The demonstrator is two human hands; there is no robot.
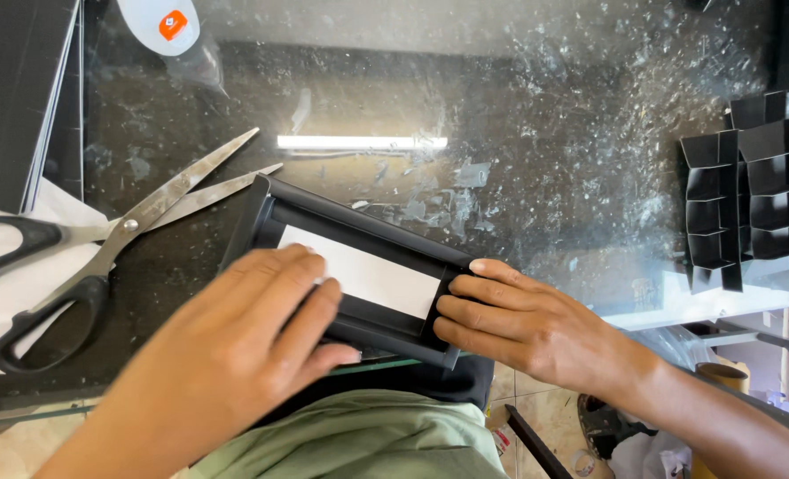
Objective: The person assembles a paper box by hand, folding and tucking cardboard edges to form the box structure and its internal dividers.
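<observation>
Flat black rectangular cardboard tray with a white panel, at the glass table's near edge. Left hand presses flat, fingers extended; right hand grips its right end. Black-handled steel scissors lie left of the tray.

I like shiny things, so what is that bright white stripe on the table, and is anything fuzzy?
In the head view, the stripe is glare: a long lamp mirrored in the scratched glass table. The left hand, closest to the camera, looks slightly soft; the right hand, the black box and the scissors look sharp.
</observation>
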